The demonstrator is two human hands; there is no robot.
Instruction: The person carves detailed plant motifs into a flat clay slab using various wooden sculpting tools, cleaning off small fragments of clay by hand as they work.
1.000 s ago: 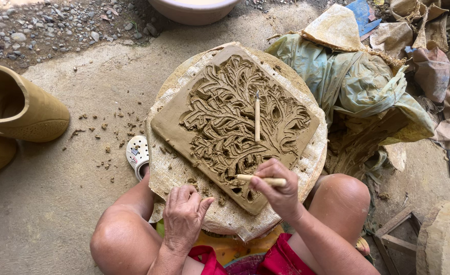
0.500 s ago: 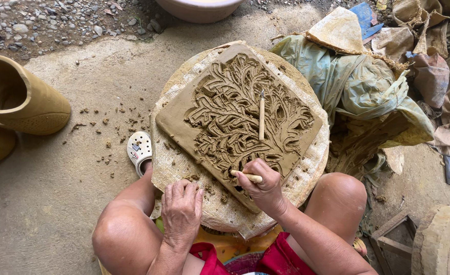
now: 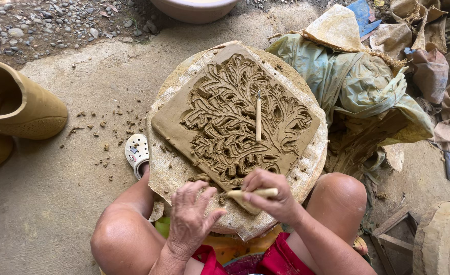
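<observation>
A round work stand (image 3: 170,175), draped in coarse cloth, is sitting on the concrete floor (image 3: 46,203) between the person's knees, and a square clay slab (image 3: 174,122) is lying on it, turned so one corner is pointing toward the person. Most of the slab is already carrying a deep relief of branching, leaf-like forms spreading from a central stem; only a plain band along the left edge and the near corner appear uncut, so the carving looks well advanced, with what remains seeming to be trimming at the near corner. Crumbs of removed clay (image 3: 108,127) are lying scattered on the floor to the left.

The right hand (image 3: 273,196) is closing around a pale wooden modelling tool (image 3: 253,193), fingers wrapped over its shaft, the tool lying crosswise just at the slab's near corner. The left hand (image 3: 192,216) is resting palm down on the cloth right beside that corner, fingers spread loosely and holding nothing.

A second thin wooden tool (image 3: 258,117) is lying loose on the middle of the relief, running along the stem, untouched by either hand.
</observation>
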